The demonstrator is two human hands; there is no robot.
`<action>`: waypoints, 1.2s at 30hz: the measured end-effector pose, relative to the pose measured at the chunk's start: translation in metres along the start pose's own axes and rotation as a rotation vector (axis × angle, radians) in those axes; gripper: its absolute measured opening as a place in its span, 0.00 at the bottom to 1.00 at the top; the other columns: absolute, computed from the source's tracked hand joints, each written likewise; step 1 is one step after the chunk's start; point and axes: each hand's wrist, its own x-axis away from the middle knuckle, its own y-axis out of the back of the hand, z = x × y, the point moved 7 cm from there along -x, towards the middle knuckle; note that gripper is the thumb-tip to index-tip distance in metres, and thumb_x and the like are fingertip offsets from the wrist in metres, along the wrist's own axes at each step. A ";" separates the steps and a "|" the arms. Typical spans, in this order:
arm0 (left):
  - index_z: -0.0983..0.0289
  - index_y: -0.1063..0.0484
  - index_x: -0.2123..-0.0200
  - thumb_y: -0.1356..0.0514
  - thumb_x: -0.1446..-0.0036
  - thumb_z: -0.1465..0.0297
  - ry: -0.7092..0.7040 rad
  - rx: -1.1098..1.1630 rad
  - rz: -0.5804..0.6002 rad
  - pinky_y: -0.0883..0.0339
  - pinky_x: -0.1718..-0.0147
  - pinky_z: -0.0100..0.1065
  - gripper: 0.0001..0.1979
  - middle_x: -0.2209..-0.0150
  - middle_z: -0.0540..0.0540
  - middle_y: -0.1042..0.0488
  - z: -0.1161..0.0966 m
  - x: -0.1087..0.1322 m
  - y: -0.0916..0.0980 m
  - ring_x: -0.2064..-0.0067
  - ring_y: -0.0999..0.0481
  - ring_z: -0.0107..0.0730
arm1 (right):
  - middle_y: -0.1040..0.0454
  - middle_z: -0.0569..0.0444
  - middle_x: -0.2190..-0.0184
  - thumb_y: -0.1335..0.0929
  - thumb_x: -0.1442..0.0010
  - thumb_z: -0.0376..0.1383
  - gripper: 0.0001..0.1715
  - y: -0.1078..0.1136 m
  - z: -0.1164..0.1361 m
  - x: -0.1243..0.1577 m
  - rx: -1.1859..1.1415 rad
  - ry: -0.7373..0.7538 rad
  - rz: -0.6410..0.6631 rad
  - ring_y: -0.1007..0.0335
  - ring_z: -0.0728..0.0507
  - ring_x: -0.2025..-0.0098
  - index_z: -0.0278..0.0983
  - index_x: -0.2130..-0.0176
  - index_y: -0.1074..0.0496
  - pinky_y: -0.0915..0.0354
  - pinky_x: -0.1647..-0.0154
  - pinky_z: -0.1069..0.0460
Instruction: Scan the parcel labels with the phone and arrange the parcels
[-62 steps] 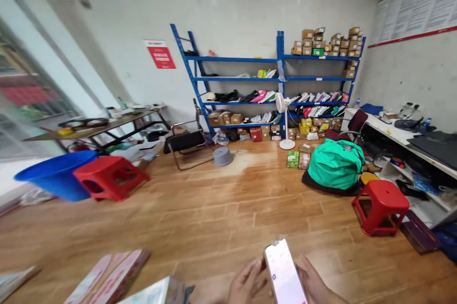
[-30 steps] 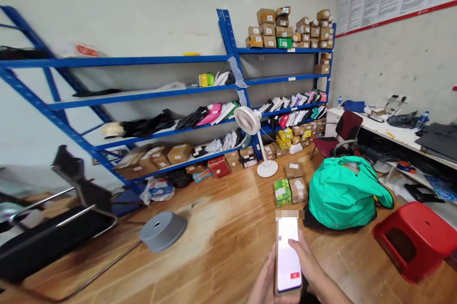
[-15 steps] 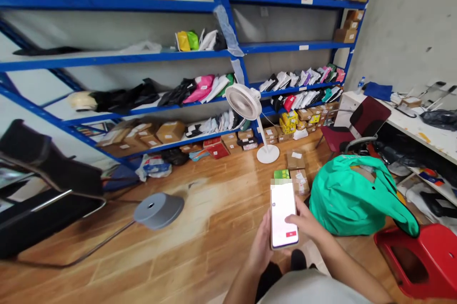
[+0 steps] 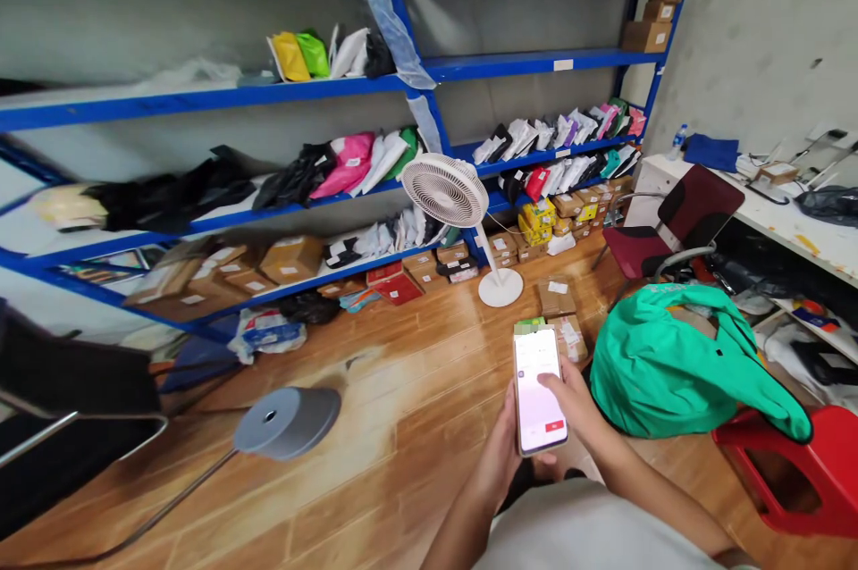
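Observation:
A smartphone (image 4: 538, 389) with a lit white screen is held upright in front of me, low in the view. My left hand (image 4: 501, 445) cups its left edge and back, fingers wrapped round it. My right hand (image 4: 576, 409) supports the right side, with the thumb lying on the screen. Both forearms rise from the bottom edge.
Blue metal shelves (image 4: 221, 92) with bagged parcels and cardboard boxes fill the wall ahead. A white pedestal fan (image 4: 448, 192) stands before them. A green bag (image 4: 677, 364), a red stool (image 4: 797, 463), a dark red chair (image 4: 677, 222) and a white desk (image 4: 797, 217) are right; a black chair (image 4: 60, 409) and grey bowl (image 4: 287, 421) left.
I have moved from the middle of the room up close to the shelves. The phone has stayed in both hands and now sits higher in view, the right thumb on its screen.

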 end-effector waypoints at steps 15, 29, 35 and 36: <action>0.60 0.51 0.29 0.42 0.40 0.52 -0.002 -0.023 0.072 0.28 0.83 0.33 0.41 0.35 0.63 0.32 -0.035 -0.015 0.017 0.48 0.23 0.55 | 0.21 0.53 0.52 0.37 0.46 0.35 0.25 -0.021 0.010 -0.002 0.080 0.021 0.191 0.28 0.39 0.51 0.39 0.49 0.27 0.35 0.47 0.45; 0.50 0.48 0.30 0.32 0.61 0.41 -0.035 -0.057 0.111 0.28 0.82 0.32 0.57 0.33 0.60 0.36 -0.042 -0.015 0.019 0.54 0.22 0.47 | 0.21 0.54 0.50 0.35 0.48 0.33 0.28 -0.034 0.016 -0.004 0.074 0.020 0.272 0.27 0.39 0.49 0.42 0.46 0.29 0.33 0.46 0.43; 0.51 0.61 0.28 0.33 0.54 0.52 -0.056 -0.078 0.147 0.29 0.82 0.31 0.56 0.40 0.62 0.30 -0.039 -0.018 0.021 0.59 0.22 0.44 | 0.25 0.52 0.48 0.29 0.47 0.35 0.33 -0.033 0.007 -0.003 0.073 0.032 0.351 0.28 0.39 0.47 0.42 0.42 0.35 0.32 0.46 0.44; 0.51 0.63 0.28 0.33 0.54 0.55 -0.055 -0.088 0.145 0.29 0.82 0.31 0.57 0.41 0.62 0.28 -0.039 -0.018 0.020 0.60 0.21 0.43 | 0.25 0.51 0.48 0.28 0.49 0.34 0.37 -0.034 0.007 -0.001 0.078 0.043 0.403 0.28 0.39 0.48 0.42 0.41 0.37 0.31 0.48 0.44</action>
